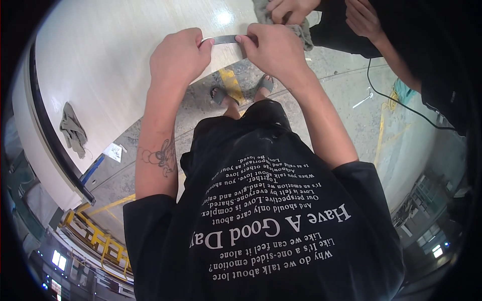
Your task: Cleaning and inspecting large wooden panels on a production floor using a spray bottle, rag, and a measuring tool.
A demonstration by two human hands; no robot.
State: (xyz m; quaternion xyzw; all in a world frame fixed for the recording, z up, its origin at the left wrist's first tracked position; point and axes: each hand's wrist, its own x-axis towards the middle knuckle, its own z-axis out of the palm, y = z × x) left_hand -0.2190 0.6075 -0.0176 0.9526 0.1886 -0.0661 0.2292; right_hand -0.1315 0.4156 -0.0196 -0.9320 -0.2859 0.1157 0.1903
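Observation:
A thin grey metal blade (224, 39), like a scraper strip, spans the gap between my two hands over the glossy pale panel (125, 50). Its left end is pinched by my left hand (178, 57), the thumb pressing along it. Closed on the other end is my right hand (273, 50), thumb also on the strip. Both hands are close to the panel's near edge. Whether the blade's lower edge touches the surface, I cannot tell. Just beyond my right hand lies a grey-green rag (304, 36), partly hidden, with another person's hand (291, 9) on it.
That co-worker's other hand (364, 20) is raised at the upper right. A second crumpled rag (73, 130) lies at the panel's left. Along that side runs a dark edge strip (42, 115). A black cable (401, 103) hangs at right above the concrete floor (346, 105).

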